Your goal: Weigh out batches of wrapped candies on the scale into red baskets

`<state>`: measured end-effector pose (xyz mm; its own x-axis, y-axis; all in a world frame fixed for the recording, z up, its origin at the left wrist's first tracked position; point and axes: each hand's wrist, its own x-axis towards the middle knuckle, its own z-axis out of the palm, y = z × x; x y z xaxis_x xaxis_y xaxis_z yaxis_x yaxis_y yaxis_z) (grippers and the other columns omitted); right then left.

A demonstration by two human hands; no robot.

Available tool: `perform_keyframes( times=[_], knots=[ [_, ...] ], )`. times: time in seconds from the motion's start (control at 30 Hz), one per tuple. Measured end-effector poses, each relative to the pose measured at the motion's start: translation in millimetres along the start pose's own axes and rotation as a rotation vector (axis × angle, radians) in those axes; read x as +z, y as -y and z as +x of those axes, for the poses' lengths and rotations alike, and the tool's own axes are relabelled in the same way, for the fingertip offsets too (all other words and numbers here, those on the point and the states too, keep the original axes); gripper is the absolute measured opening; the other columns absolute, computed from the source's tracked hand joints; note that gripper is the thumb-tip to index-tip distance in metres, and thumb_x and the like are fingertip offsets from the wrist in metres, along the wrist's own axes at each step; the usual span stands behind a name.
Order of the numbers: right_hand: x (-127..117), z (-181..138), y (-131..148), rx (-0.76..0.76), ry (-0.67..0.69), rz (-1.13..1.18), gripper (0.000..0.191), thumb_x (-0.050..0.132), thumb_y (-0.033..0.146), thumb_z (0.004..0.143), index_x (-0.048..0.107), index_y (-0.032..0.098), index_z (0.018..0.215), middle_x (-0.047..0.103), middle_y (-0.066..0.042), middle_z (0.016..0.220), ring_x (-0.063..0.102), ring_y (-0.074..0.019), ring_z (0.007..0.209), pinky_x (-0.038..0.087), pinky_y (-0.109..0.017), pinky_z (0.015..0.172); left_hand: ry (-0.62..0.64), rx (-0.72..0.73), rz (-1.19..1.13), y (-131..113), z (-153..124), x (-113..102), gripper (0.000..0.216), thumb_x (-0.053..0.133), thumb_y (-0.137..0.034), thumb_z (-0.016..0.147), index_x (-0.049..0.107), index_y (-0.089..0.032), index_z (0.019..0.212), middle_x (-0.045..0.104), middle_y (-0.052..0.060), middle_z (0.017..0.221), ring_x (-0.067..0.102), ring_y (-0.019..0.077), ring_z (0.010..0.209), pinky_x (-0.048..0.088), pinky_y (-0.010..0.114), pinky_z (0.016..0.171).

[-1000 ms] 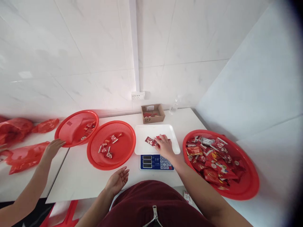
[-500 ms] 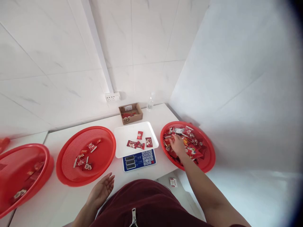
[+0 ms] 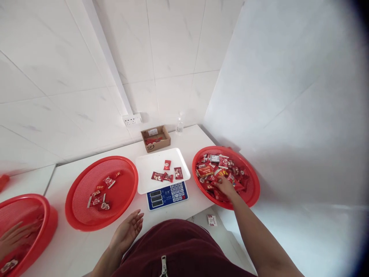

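My right hand (image 3: 225, 187) is down among the candies in the right red basket (image 3: 253, 194). Its fingers are bent and drawn together against the red wrappers, and whatever is between them is hidden. Palm up and fingers loosely spread, my left hand (image 3: 128, 231) hovers near the table's front edge, holding nothing. Several wrapped candies, among them a small red one (image 3: 167, 165), lie on the white pan (image 3: 150, 163) of a blue weighing scale (image 3: 167, 195). To the left, a second red basket (image 3: 121, 209) has a few candies on its bottom.
A third red basket (image 3: 47, 231) stands at the far left, with another person's hand (image 3: 14, 238) inside it. Behind the scale are a cardboard box (image 3: 158, 145) with red packets and a clear plastic bottle (image 3: 179, 126). A wall (image 3: 273, 154) rises close on the right.
My right hand has shifted towards the near side of the right basket, uncovering an orange-red packet. Another person's hand has come into the far left basket. The view has turned slightly.
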<state>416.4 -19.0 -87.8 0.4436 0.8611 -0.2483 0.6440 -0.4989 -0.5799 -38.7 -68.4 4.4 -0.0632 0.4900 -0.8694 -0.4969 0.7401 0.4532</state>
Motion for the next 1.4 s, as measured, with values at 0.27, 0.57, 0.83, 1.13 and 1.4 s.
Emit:
perform_keyframes(
  times=[0.27,0.57,0.83,1.13,1.4],
  knots=[
    [-10,-10,72,-0.149,0.077,0.442,0.038,0.057,0.034,0.075,0.063,0.018,0.109,0.069,-0.009,0.107,0.065,-0.0207,0.095,0.051,-0.034,0.082,0.004,-0.003,-0.024,3,3,0,0.011,0.052,-0.011,0.087,0.056,-0.014,0.098,0.067,0.004,0.076,0.063,0.0096,0.054,0.052,0.020,0.053],
    [66,-7,178,-0.454,0.166,0.199,0.042,0.053,0.029,0.079,0.058,0.016,0.119,0.059,-0.013,0.124,0.054,-0.0246,0.116,0.042,-0.040,0.099,0.000,0.021,-0.071,2,1,-9,0.012,0.053,-0.014,0.087,0.055,-0.014,0.099,0.067,0.003,0.074,0.063,0.0095,0.053,0.051,0.020,0.054],
    [123,-28,204,-0.524,0.129,-0.242,0.063,0.040,0.053,0.087,0.033,0.024,0.142,0.025,-0.014,0.151,0.017,-0.0352,0.140,0.022,-0.057,0.106,-0.045,0.006,-0.124,6,-2,-27,0.014,0.057,-0.015,0.085,0.055,-0.015,0.100,0.067,0.003,0.076,0.063,0.0096,0.053,0.050,0.020,0.053],
    [147,-37,239,-0.715,0.269,-0.406,0.071,0.045,0.063,0.081,0.034,0.028,0.142,0.013,-0.010,0.156,0.006,-0.0330,0.142,0.007,-0.059,0.109,-0.065,0.023,-0.162,0,-1,-41,0.015,0.056,-0.013,0.084,0.056,-0.015,0.100,0.067,0.004,0.077,0.063,0.0101,0.055,0.050,0.021,0.055],
    [133,-25,228,-0.650,0.016,-0.257,0.046,0.035,0.040,0.091,0.045,0.024,0.133,0.038,-0.012,0.145,0.025,-0.0307,0.137,0.021,-0.057,0.106,-0.057,0.016,-0.168,-6,5,-50,0.015,0.057,-0.015,0.085,0.056,-0.015,0.100,0.068,0.004,0.076,0.063,0.0095,0.053,0.050,0.020,0.054]
  ],
)
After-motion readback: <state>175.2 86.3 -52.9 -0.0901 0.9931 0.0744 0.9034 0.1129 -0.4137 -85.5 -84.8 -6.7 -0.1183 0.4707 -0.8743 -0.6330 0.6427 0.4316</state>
